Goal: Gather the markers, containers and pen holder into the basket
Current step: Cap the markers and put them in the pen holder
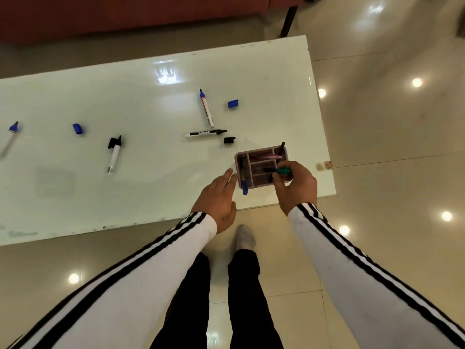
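Note:
A pink divided pen holder [260, 162] stands near the white table's front right corner, with a blue marker [244, 185], a black one [282, 147] and a pink one inside. My right hand [295, 188] pinches a green marker [281, 170] over the holder. My left hand [218, 201] lies flat, fingertips touching the holder's left side. Loose on the table are an uncapped blue marker [206, 108], an uncapped black marker [205, 133], another black marker [114, 154] and a blue one [11, 136] at the far left. No basket is in view.
Loose caps lie about: blue [233, 103], blue [78, 128], black [229, 140]. The white table [151, 102] ends just right of the holder. A red-brown sofa [125, 13] runs along the back. Glossy tiled floor surrounds the table, with my legs below.

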